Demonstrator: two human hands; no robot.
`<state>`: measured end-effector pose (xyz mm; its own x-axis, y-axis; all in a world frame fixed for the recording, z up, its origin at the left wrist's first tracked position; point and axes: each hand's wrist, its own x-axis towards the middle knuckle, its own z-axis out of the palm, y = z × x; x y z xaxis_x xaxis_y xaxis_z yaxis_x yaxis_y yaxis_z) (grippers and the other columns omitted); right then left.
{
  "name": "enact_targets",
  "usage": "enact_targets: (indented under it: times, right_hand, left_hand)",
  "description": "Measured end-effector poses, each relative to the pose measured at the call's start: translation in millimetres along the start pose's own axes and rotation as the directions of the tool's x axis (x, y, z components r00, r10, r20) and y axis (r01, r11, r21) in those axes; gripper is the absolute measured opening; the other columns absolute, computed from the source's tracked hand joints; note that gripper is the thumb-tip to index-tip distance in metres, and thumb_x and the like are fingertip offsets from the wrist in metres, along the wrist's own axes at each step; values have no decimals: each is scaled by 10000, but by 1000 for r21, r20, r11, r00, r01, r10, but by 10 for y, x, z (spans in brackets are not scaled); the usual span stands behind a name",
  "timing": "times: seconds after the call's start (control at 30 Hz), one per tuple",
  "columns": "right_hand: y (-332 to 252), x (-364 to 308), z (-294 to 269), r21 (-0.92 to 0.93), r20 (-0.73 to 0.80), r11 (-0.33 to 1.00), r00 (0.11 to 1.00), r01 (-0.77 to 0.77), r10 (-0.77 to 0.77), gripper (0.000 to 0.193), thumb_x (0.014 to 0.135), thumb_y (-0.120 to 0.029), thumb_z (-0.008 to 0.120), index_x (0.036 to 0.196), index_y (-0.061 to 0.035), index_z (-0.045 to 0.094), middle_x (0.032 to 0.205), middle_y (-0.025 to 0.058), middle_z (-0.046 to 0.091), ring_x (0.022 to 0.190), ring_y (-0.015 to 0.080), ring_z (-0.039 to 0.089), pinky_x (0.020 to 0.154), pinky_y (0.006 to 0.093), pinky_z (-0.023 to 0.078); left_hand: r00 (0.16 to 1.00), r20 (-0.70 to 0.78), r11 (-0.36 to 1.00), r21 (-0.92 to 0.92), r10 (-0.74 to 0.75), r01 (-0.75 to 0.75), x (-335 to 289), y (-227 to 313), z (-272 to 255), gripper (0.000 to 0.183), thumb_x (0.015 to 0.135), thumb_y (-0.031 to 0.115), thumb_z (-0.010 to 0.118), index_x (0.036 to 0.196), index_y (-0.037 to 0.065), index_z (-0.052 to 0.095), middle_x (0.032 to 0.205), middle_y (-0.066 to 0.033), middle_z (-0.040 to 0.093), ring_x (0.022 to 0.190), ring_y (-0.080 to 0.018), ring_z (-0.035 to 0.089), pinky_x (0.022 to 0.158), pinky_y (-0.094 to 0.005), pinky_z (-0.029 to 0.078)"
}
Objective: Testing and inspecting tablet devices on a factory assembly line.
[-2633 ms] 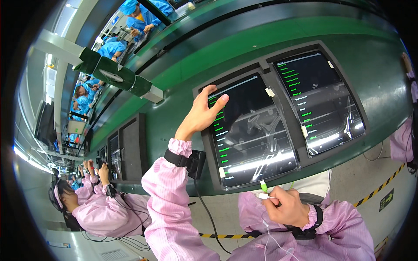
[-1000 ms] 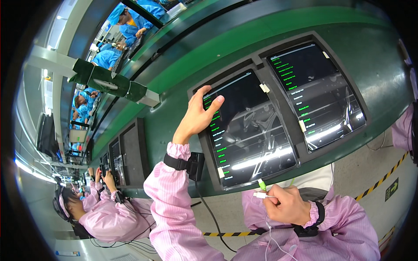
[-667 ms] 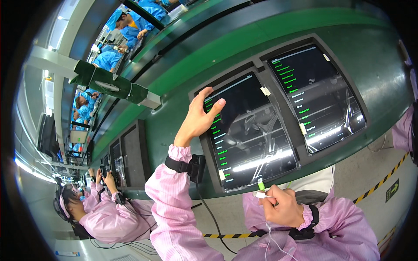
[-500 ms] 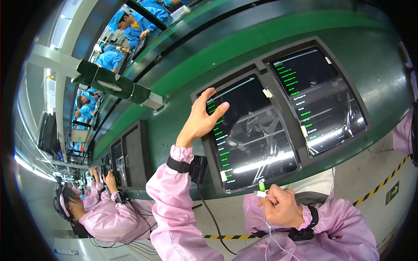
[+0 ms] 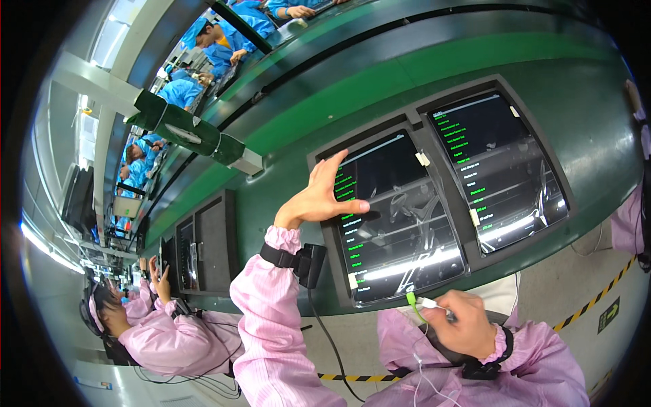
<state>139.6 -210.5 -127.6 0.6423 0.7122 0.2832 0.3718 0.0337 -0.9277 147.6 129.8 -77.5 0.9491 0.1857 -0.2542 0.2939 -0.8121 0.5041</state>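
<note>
My left hand (image 5: pixel 319 193) is spread over the left edge of a black tablet (image 5: pixel 407 224), its thumb above or on the screen; contact cannot be told. The tablet lies in a dark grey tray (image 5: pixel 332 268) and shows a list in green and white text. Clear film with pale tabs covers it. At the tablet's near edge sits a green plug (image 5: pixel 411 298), its green cord hanging down. My right hand (image 5: pixel 468 325) is closed, holding a white cable plug (image 5: pixel 426 302) beside the green one. Thin white wires (image 5: pixel 419 359) dangle below that hand.
A second tablet (image 5: pixel 498 176) with a similar list lies in the tray's right recess. Another dark tray (image 5: pixel 215 244) stands farther left, near a co-worker in pink (image 5: pixel 180 339). A green-wrapped post (image 5: pixel 183 129) rises behind the green bench (image 5: pixel 576 108). Workers in blue (image 5: pixel 220 44) sit beyond.
My right hand has shifted right and slightly down, drawing the white plug away from the green plug. My left thumb has moved down and right over the screen.
</note>
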Motion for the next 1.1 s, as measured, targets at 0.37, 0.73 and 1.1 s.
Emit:
enact_targets:
  times: [0.37,0.73,1.1]
  right_hand:
    - [100,-192,-680,345,-22,835,885,-429,465,214,931,-103,589,982,81,686,656,119,679,574,133,642,549,235,509]
    - [290,-299,-1231,373,-256,803,780,-464,570,230,937,-121,592,839,76,658,632,98,664,588,124,646,551,228,492]
    - [332,-98,-1263,302,-178,813,808,-498,561,259,919,-165,626,823,70,676,605,85,667,556,70,609,511,215,489]
  left_hand:
    - [1000,-30,997,-79,9,-11,12,-31,16,1092,697,536,781,1479,34,208,1504,-253,228,1422,-405,147,1148,-474,189]
    - [957,-253,982,-81,145,-170,625,875,93,707,886,431,641,1327,-72,412,1236,-317,541,1193,-392,531,974,-418,436]
    - [939,-250,969,135,237,-209,1502,1454,499,619,940,438,552,1258,-86,469,1204,-298,560,1123,-380,570,940,-416,463]
